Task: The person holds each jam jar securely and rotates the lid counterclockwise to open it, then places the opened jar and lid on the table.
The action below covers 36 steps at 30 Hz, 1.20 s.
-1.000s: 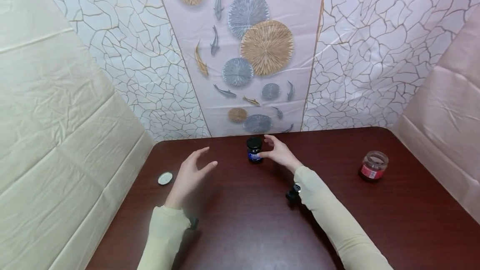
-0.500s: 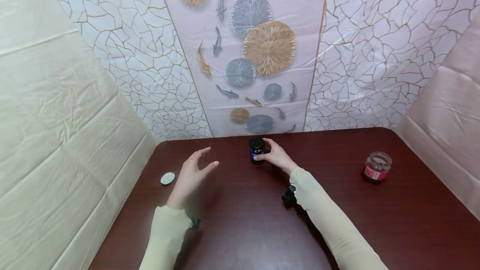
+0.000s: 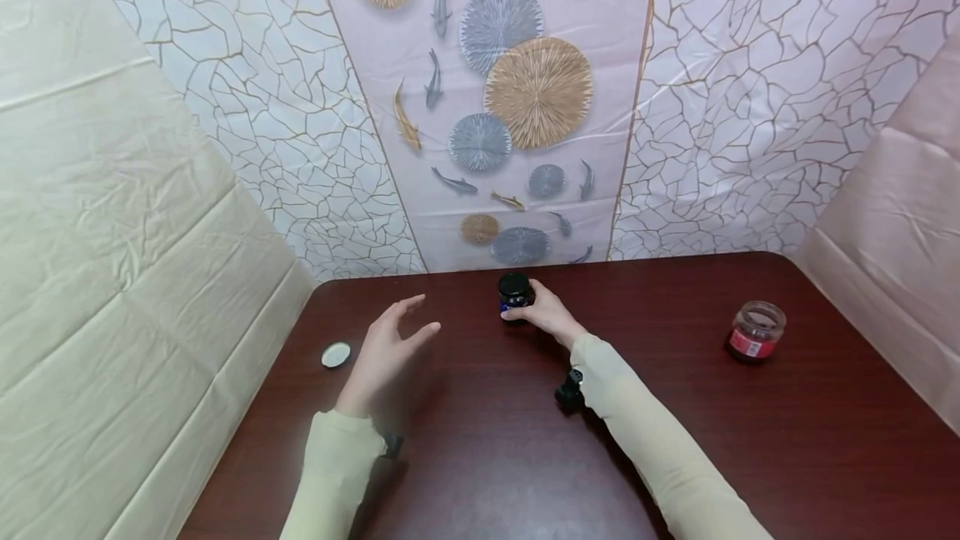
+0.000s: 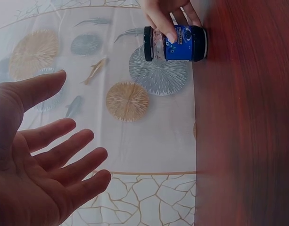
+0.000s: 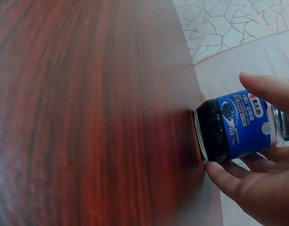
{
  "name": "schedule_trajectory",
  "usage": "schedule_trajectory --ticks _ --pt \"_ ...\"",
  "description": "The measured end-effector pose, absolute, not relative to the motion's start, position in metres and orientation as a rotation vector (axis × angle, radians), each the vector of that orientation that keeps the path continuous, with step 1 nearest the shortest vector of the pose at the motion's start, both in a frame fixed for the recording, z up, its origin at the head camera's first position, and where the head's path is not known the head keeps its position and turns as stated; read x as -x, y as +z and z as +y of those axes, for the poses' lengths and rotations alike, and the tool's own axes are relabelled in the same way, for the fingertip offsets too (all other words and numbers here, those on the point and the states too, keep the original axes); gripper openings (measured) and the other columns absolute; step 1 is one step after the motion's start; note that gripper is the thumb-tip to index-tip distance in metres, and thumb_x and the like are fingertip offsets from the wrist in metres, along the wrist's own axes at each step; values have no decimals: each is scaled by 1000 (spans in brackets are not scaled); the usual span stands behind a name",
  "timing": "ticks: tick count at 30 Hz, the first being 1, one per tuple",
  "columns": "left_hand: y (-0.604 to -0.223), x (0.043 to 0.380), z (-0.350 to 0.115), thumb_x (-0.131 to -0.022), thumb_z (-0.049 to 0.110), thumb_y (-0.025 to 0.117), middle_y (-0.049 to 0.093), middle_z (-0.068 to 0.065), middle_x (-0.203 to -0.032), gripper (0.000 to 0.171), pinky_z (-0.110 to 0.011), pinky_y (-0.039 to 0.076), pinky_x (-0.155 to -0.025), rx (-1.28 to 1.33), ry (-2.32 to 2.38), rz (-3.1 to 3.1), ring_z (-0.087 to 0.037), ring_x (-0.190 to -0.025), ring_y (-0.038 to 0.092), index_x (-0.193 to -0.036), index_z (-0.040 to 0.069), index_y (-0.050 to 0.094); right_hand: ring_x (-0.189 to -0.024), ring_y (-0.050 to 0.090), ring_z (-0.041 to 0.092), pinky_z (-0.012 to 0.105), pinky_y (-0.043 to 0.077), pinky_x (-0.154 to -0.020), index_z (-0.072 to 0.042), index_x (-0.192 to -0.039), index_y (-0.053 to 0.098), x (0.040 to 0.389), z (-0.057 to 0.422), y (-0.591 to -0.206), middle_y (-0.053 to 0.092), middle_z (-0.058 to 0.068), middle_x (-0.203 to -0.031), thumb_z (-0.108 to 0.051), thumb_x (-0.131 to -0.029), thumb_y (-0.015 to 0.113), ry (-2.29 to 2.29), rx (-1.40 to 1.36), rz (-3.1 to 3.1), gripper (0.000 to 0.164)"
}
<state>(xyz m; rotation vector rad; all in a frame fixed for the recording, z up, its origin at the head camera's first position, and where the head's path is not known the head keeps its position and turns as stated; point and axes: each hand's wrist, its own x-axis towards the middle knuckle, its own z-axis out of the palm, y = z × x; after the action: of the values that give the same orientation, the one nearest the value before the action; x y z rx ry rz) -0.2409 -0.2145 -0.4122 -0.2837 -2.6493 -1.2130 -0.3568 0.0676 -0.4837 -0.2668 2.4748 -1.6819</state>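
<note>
Near the far edge of the table stands a small glass jar (image 3: 513,286) with a black lid and dark contents. Its blue label (image 5: 243,126) faces the right wrist camera. My right hand (image 3: 549,312) grips it from the right, thumb across the near side and fingers around the back. In the left wrist view this hand (image 4: 170,13) comes in at the top with its thumb on the label. My left hand (image 3: 381,352) hovers over the left part of the table, fingers spread and thumb apart, holding nothing.
To the left of my left hand lies a round lid (image 3: 335,355), pale inside facing up. A lidless glass jar (image 3: 753,332) with a red label stands at the right. Patterned cloth (image 3: 517,190) rises behind the dark red table (image 3: 480,440), with plain cloth on both sides.
My right hand has moved left onto the blue-labelled jar and closed its thumb and fingers around it. My left hand has stayed nearly still. The head view has shifted slightly.
</note>
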Motion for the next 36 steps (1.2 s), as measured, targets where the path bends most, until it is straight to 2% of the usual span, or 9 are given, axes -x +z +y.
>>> schedule_trajectory --ticks 11,18,32,36 --pt "-417 240 -211 -91 37 75 59 -13 -137 59 -56 43 -105 302 -1245 -2640 -30 -128 53 -141 11 57 -131 49 35 50 41 -107 -3 -149 39 354 62 -488 50 20 -146 -22 -86 80 -1701 208 2490 77" --pt "-418 241 -210 -91 43 74 57 -15 -141 62 -55 41 -107 333 -1248 -2651 -34 -133 50 -142 12 56 -130 50 37 51 41 -107 0 -147 42 354 63 -486 51 22 -144 -22 -87 80 -1687 227 2522 75" --pt "-420 241 -208 -92 37 75 58 -12 -139 56 -52 44 -104 339 -1271 -2661 -33 -131 52 -140 14 57 -127 54 35 50 45 -104 -3 -145 46 357 63 -484 55 19 -141 -23 -84 83 -1751 190 2551 74" --pt "-418 242 -208 -92 40 74 58 -11 -139 57 -51 45 -104 336 -1268 -2671 -29 -131 52 -141 16 57 -128 53 34 51 44 -105 -5 -147 46 360 64 -476 54 18 -142 -23 -84 83 -1788 197 2531 75"
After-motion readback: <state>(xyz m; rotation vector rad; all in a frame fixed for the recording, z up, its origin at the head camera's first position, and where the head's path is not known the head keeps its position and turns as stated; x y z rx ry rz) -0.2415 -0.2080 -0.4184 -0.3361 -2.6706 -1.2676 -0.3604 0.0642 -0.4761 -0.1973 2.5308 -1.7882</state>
